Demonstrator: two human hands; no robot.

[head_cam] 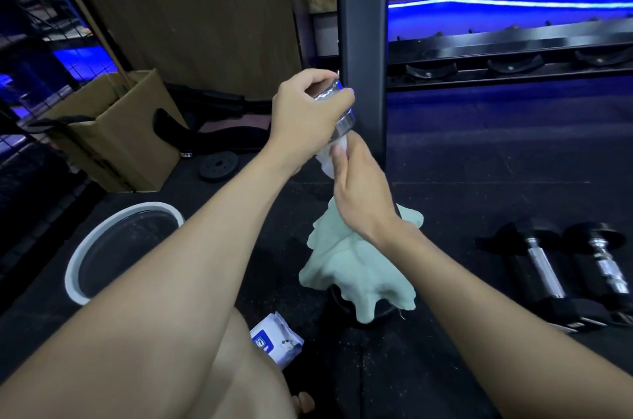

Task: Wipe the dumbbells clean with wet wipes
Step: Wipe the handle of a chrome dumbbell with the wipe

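My left hand (308,110) grips the chrome handle (337,110) of an upended dumbbell; my right hand (359,192), directly below it, pinches a white wet wipe (330,158) against the handle's lower part. Risk: the chrome is smooth and likely damp, so the left grip may slip and the weight could drop toward my knee, near my left forearm. A loose pinch could also let the wipe bunch and skip sections. Hidden: a pale green cloth (356,268) under my right wrist covers the dumbbell's lower head, so I cannot tell how it rests on the floor. Two more dumbbells (565,274) lie well to the right of my right forearm, partly cut off. The wipes pack (274,340) sits between my forearms, partly hidden by my knee.
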